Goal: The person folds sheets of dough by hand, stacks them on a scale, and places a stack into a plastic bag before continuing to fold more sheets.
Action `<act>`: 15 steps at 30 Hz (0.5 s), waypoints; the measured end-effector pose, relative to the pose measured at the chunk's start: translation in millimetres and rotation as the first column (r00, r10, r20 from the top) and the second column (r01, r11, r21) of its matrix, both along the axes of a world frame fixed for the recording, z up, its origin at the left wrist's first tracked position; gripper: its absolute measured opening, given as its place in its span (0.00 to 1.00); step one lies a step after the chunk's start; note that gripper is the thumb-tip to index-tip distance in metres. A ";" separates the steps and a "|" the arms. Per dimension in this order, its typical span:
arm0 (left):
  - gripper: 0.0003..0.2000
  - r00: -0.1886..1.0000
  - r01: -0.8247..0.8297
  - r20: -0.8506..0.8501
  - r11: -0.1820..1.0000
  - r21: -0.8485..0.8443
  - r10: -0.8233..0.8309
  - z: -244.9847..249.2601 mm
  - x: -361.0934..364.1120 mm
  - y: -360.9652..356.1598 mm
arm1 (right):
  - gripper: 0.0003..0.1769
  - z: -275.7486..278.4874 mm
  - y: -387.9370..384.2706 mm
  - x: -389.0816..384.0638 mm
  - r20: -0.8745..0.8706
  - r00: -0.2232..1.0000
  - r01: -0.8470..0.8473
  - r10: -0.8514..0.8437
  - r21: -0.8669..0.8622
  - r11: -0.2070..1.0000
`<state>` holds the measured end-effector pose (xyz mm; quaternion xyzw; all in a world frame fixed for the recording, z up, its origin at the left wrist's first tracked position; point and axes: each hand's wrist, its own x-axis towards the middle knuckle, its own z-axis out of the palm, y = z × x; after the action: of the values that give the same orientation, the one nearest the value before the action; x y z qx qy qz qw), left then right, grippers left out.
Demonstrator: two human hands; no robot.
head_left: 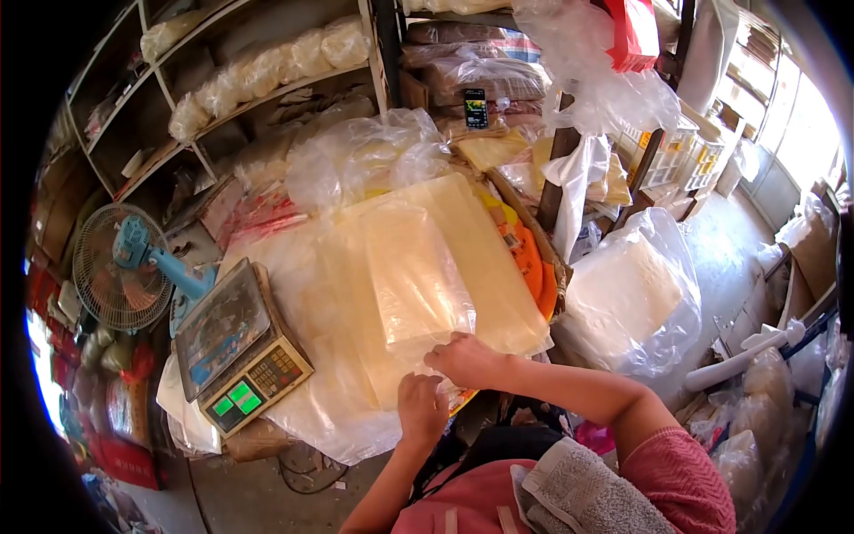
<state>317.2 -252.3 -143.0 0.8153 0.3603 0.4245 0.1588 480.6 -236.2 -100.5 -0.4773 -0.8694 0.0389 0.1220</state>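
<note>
A clear plastic bag [418,276] lies flat on a stack of yellowish plastic sheets [338,258]. At the bag's near edge, the bent fingers of my right hand [467,359] are closed on the film. Just to the left and nearer to me, my left hand [421,409] is also closed, its fingers curled at the near edge of the plastic. Crumpled film shows between the two hands. What exactly sits under the left fingertips is partly hidden.
Left of the stack stands a digital scale [236,347] with green displays, with a blue fan [133,254] behind it. A large bag of white material [623,298] rests on the right. Shelves with rolled plastic [276,71] and a phone [476,108] are at the back.
</note>
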 end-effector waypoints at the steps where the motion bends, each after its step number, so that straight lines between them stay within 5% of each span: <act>1: 0.10 1.000 0.003 -0.025 0.999 0.044 -0.002 1.2 1.1 1.9 | 0.10 -2.7 0.8 0.2 -0.033 0.999 0.004 -0.003 0.014 1.000; 3: 0.11 0.997 0.016 -0.077 0.992 0.129 -0.006 2.2 1.8 4.5 | 0.09 -4.8 -1.5 2.5 -0.140 0.990 0.006 0.001 0.049 0.999; 6: 0.07 0.998 0.060 0.039 0.910 -0.410 -0.048 -24.6 -11.1 13.3 | 0.06 26.0 -20.7 3.9 -0.350 0.936 0.053 -0.037 0.036 0.998; 8: 0.05 0.965 0.186 0.262 0.734 -0.653 -0.011 -19.5 -14.0 14.7 | 0.08 42.4 -37.6 3.7 -0.459 0.872 0.143 -0.170 -0.094 0.985; 9: 0.05 0.932 0.265 0.361 0.619 -0.740 0.033 -18.3 -15.2 14.9 | 0.11 38.7 -40.1 1.9 -0.351 0.914 0.155 -0.203 -0.161 0.975; 11: 0.05 0.933 0.278 0.361 0.674 -0.684 -0.018 -30.6 -15.5 16.0 | 0.17 25.5 -48.4 -5.4 -0.124 0.961 0.203 -0.247 -0.288 0.936; 15: 0.04 0.914 0.318 0.402 0.722 -0.615 -0.060 -19.4 -13.2 11.0 | 0.17 5.8 -46.8 -4.4 -0.263 0.947 0.101 -0.182 -0.293 0.951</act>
<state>304.0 -241.3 -162.3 0.6463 0.3668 0.3874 0.5456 476.2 -283.0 -94.7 -0.5408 -0.7915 0.2193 0.1815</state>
